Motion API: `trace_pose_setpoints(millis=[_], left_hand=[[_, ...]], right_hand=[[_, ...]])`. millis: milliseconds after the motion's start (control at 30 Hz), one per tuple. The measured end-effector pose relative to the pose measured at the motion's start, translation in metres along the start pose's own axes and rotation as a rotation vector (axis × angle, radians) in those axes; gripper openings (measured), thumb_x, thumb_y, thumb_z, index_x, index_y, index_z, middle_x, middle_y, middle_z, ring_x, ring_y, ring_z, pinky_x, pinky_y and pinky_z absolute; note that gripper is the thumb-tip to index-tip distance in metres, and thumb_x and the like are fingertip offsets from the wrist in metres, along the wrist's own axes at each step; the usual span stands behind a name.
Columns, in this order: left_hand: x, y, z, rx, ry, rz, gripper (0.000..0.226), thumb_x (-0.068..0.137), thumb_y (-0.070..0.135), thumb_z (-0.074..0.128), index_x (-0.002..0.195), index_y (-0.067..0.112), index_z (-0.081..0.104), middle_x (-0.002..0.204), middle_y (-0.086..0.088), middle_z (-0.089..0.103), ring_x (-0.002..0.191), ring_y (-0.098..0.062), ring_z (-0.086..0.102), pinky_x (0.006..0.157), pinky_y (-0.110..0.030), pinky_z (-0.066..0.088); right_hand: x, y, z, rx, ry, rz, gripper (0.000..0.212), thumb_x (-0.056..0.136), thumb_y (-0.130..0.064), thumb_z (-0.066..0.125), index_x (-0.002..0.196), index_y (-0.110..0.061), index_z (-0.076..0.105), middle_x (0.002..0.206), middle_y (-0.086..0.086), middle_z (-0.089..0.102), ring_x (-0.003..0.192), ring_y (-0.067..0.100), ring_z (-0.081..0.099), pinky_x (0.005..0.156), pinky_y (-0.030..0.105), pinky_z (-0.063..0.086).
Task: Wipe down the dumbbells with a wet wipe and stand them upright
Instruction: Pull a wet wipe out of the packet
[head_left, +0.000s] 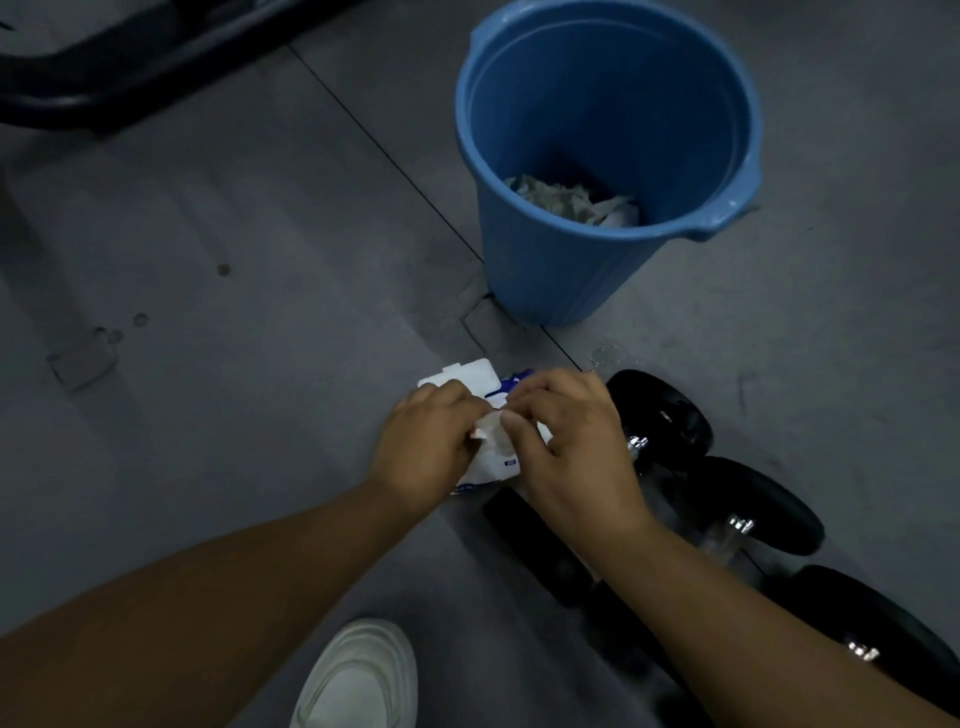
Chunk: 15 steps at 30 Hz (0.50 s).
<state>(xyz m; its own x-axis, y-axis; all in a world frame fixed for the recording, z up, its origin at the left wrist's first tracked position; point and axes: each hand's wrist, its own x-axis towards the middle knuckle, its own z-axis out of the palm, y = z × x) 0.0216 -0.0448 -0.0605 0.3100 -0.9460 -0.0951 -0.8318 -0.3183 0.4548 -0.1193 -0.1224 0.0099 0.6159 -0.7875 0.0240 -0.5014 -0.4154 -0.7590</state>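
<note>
on the floor (249, 426), our left hand (426, 441) and right hand (571, 441) both pinch a wet wipe (489, 432) over its pack (467, 373), dumbbells (670, 421) lying flat just right, nearest the right hand.

Grey floor (234, 234) carries a blue bucket (545, 270), wipes pack (470, 371), black dumbbells (670, 415), white shoe (358, 675).

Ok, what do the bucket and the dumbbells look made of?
Bucket: likely moulded plastic, blue and smooth, with a soft sheen along the rim. Dumbbells: the black heads have a dull gloss, perhaps rubber-coated or painted. The handles look like bright chromed metal, glinting where they show.
</note>
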Motion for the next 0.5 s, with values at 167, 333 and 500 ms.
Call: trace_pose_setpoints(millis=[167,333,500], left_hand=[[0.0,-0.001,-0.005,-0.045,-0.018,-0.101,0.01,0.084,0.016,0.059,0.09,0.024,0.058,0.083,0.002,0.065,0.077,-0.023,0.058,0.066,-0.034,0.045],[-0.01,-0.01,-0.01,0.037,-0.033,0.002,0.032,0.067,0.006,0.074,0.08,0.028,0.055,0.077,0.006,0.06,0.072,-0.024,0.058,0.061,-0.029,0.034],[-0.013,-0.013,-0.019,0.047,-0.099,0.033,0.028,0.071,0.019,0.072,0.096,0.026,0.061,0.092,0.005,0.064,0.087,-0.025,0.061,0.066,-0.031,0.039]], right_hand=[[0.009,-0.008,-0.002,0.1,-0.017,0.162,0.016,0.095,-0.026,0.052,0.083,-0.02,0.061,0.081,-0.013,0.058,0.086,0.008,0.052,0.077,0.029,0.045],[0.018,-0.016,-0.016,0.208,0.119,0.23,0.016,0.101,-0.025,0.043,0.088,-0.02,0.051,0.072,-0.011,0.056,0.068,-0.003,0.053,0.058,0.015,0.038],[0.027,-0.011,-0.018,0.154,0.008,0.285,0.015,0.1,-0.03,0.046,0.093,-0.018,0.052,0.074,-0.011,0.056,0.068,-0.008,0.054,0.055,0.012,0.038]])
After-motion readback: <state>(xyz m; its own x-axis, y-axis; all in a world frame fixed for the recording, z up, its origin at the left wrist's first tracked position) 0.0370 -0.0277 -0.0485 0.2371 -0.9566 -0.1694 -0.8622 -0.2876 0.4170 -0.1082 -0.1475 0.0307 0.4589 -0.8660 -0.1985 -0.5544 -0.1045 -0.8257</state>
